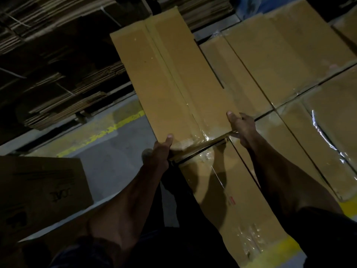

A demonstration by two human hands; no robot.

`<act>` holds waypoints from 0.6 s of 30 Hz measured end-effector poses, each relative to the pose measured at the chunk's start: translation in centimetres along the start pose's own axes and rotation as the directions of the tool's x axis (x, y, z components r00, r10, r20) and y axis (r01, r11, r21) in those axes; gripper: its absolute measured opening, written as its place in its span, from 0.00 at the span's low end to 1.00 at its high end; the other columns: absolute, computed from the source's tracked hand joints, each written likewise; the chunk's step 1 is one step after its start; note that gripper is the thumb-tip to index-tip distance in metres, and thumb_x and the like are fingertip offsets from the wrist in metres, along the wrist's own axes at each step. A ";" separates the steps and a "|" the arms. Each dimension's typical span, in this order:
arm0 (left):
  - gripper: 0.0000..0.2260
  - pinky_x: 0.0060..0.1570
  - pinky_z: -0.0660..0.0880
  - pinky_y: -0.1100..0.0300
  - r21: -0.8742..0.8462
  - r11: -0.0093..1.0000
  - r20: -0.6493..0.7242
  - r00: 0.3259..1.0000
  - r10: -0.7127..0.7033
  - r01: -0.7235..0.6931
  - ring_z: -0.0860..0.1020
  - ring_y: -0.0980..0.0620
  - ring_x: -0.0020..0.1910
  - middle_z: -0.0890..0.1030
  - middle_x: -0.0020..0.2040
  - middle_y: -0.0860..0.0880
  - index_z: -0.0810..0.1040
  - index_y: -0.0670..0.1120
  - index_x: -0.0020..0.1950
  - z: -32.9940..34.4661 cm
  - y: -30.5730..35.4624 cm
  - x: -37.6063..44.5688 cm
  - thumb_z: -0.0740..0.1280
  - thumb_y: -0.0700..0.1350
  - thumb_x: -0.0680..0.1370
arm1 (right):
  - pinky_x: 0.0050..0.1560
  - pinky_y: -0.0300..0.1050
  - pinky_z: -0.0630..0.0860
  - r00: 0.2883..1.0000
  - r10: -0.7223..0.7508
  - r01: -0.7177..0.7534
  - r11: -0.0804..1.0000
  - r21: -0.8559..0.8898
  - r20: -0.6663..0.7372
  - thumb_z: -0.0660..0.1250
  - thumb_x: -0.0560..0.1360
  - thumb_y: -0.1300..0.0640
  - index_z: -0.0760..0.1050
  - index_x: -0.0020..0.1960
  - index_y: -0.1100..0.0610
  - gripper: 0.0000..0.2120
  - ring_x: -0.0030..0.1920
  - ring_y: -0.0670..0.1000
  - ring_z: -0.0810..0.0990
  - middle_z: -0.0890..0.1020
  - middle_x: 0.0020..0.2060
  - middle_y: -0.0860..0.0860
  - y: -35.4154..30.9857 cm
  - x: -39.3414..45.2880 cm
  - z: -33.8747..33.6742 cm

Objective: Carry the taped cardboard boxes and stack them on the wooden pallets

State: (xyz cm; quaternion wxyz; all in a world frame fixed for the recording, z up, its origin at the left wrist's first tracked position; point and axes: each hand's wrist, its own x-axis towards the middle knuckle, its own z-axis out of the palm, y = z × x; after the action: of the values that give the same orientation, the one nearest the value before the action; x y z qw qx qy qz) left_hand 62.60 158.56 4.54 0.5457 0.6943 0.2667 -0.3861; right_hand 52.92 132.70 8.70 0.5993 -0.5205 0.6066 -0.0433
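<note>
Left hand (161,149) clamped on the near left corner of long brown taped cardboard box (170,82), thumb on top, other fingers hidden under the edge. Right hand (241,126) gripping the near right corner in the same way, thumb pressed on the lid. Held at both corners probably to keep the long box level and guide it into line. Box lying beside already stacked tan boxes with glossy tape (289,60), its near end just above another stacked carton (231,200). Pallets not visible.
</note>
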 end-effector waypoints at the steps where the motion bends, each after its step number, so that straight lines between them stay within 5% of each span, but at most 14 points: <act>1: 0.47 0.59 0.77 0.44 -0.001 1.000 0.015 1.000 0.004 -0.004 0.79 0.41 0.57 0.79 0.59 0.43 0.75 0.43 0.65 0.0 -0.2 0.3 0.72 0.72 0.56 | 0.53 0.56 0.81 1.000 -0.001 0.001 1.000 0.000 0.007 0.73 0.76 0.49 0.68 0.73 0.59 0.30 0.66 0.60 0.74 0.74 0.68 0.58 0.0 0.0 -0.1; 4: 0.27 0.60 0.77 0.48 -0.019 1.000 0.074 0.997 0.010 -0.009 0.79 0.43 0.59 0.79 0.60 0.43 0.73 0.42 0.67 0.2 1.6 -2.9 0.70 0.58 0.75 | 0.50 0.54 0.82 0.999 0.002 -0.002 1.000 0.002 0.036 0.73 0.75 0.48 0.70 0.72 0.59 0.30 0.65 0.61 0.75 0.75 0.67 0.58 0.3 0.1 -0.4; 5: 0.28 0.60 0.77 0.47 -0.023 1.000 0.085 0.996 0.005 -0.003 0.79 0.42 0.59 0.79 0.62 0.42 0.73 0.42 0.68 0.3 1.5 -3.0 0.70 0.58 0.75 | 0.51 0.56 0.82 0.999 0.002 -0.002 1.000 -0.005 0.040 0.73 0.75 0.48 0.70 0.72 0.59 0.30 0.65 0.61 0.76 0.75 0.67 0.59 0.3 0.0 -0.4; 8: 0.47 0.60 0.76 0.44 0.049 0.999 0.003 1.000 0.001 -0.001 0.78 0.40 0.59 0.77 0.63 0.41 0.72 0.43 0.68 0.6 0.1 -1.8 0.70 0.72 0.59 | 0.54 0.58 0.81 0.999 0.003 -0.002 1.000 -0.014 0.047 0.72 0.76 0.48 0.71 0.70 0.58 0.27 0.63 0.60 0.76 0.76 0.66 0.59 0.5 0.1 -0.7; 11: 0.46 0.61 0.75 0.42 0.051 0.999 0.026 1.000 0.002 -0.003 0.77 0.39 0.61 0.76 0.64 0.40 0.71 0.42 0.69 0.8 0.2 -1.9 0.70 0.71 0.62 | 0.43 0.49 0.80 0.997 -0.010 0.011 1.000 -0.014 0.079 0.70 0.78 0.49 0.71 0.69 0.59 0.24 0.63 0.59 0.76 0.77 0.65 0.58 0.6 0.2 -0.9; 15: 0.62 0.60 0.74 0.39 0.097 0.995 -0.011 1.000 -0.002 0.003 0.76 0.37 0.62 0.76 0.66 0.39 0.70 0.42 0.70 0.9 -2.5 1.9 0.69 0.80 0.45 | 0.37 0.44 0.77 0.998 -0.015 0.016 1.000 -0.002 0.059 0.71 0.77 0.48 0.68 0.73 0.58 0.29 0.66 0.59 0.75 0.75 0.67 0.57 0.5 0.5 -1.1; 18: 0.63 0.60 0.75 0.40 0.070 0.997 0.012 1.000 -0.019 0.018 0.77 0.38 0.60 0.76 0.65 0.40 0.71 0.42 0.70 0.6 -3.4 3.5 0.69 0.81 0.44 | 0.36 0.43 0.77 0.996 -0.044 0.046 0.999 -0.028 0.073 0.70 0.77 0.47 0.74 0.68 0.58 0.24 0.62 0.57 0.77 0.78 0.63 0.56 0.3 0.6 -1.2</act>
State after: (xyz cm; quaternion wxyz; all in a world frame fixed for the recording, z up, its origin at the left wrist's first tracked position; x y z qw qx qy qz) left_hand 61.68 158.68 -0.31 0.5193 0.7079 0.2562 -0.4045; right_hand 52.02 131.76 8.43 0.6121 -0.5440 0.5732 -0.0288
